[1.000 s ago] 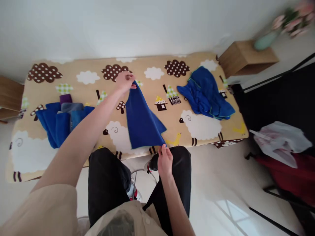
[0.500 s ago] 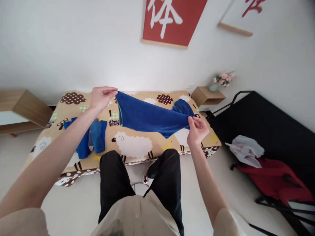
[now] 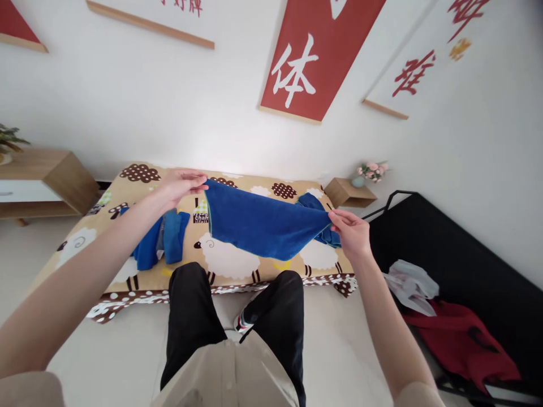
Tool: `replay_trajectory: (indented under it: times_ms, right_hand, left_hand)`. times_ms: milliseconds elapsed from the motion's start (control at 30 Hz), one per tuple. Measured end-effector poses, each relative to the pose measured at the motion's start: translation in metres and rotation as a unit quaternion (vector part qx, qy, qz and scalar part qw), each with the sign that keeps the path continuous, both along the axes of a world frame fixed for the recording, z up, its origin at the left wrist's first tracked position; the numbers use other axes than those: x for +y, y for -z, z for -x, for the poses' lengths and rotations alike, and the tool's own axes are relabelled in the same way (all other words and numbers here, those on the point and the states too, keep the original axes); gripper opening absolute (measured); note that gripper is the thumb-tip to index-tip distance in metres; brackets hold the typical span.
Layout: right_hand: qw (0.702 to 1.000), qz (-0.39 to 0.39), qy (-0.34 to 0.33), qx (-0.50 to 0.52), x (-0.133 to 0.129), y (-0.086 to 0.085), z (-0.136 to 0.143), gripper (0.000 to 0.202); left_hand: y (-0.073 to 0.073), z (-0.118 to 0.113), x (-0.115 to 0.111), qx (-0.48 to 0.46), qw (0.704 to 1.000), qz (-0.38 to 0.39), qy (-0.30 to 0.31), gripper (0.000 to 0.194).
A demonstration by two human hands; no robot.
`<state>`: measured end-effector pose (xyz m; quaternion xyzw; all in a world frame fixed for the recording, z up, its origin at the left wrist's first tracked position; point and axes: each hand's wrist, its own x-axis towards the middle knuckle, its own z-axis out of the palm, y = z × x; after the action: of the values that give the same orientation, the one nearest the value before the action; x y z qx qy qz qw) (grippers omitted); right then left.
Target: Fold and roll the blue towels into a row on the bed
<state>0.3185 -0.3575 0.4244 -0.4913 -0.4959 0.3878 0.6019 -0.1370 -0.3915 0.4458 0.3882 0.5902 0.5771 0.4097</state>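
Your hands now slightly lower than before, left hand (image 3: pixel 180 185) and right hand (image 3: pixel 351 232) each pinching a corner, blue towel (image 3: pixel 261 224) stretched wide, sagging over the counter (image 3: pixel 127 271).

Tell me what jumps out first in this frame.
A bright blue towel stretched in mid-air at centre, pinched at one end by the left hand and at the other by the right hand. Below it lies a tan sheep-print cover. On the wall above hangs a red banner with a white character.
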Motion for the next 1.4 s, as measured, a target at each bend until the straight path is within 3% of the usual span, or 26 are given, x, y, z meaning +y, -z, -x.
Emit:
replay_trajectory:
  times_ms: [333, 500, 633, 833, 1033, 1200, 1300, 1400]
  right_hand:
    - [0.989, 0.140, -0.036, 0.044, -0.021, 0.051, -0.008, 0.050]
    - [0.977, 0.203, -0.044, 0.055, -0.019, 0.074, -0.004, 0.045]
    - [0.969, 0.234, -0.054, 0.059, -0.013, 0.089, -0.001, 0.042]
    - [0.964, 0.254, -0.048, 0.070, 0.025, 0.121, 0.016, 0.034]
    - [0.972, 0.214, -0.022, 0.092, 0.109, 0.165, 0.059, 0.031]
    - [0.990, 0.092, -0.009, 0.110, 0.166, 0.174, 0.083, 0.040]
    - [0.995, 0.022, -0.018, 0.093, 0.177, 0.185, 0.084, 0.043]
    - [0.999, 0.017, -0.021, 0.047, 0.168, 0.215, 0.081, 0.044]
  left_hand:
    - [0.055, 0.002, -0.048, -0.075, 0.994, 0.074, 0.035, 0.023]
    - [0.086, 0.005, -0.054, -0.101, 0.989, 0.106, 0.035, 0.022]
    - [0.103, 0.006, -0.051, -0.105, 0.983, 0.145, 0.031, 0.016]
    - [0.128, 0.006, -0.018, -0.117, 0.981, 0.156, 0.006, 0.017]
    - [0.155, 0.003, 0.059, -0.106, 0.981, 0.151, -0.060, 0.020]
    - [0.156, 0.020, 0.112, -0.063, 0.992, 0.006, -0.111, 0.023]
    - [0.165, 0.034, 0.116, -0.005, 0.989, -0.099, -0.111, 0.040]
    - [0.198, 0.040, 0.097, 0.067, 0.986, -0.111, -0.105, 0.048]
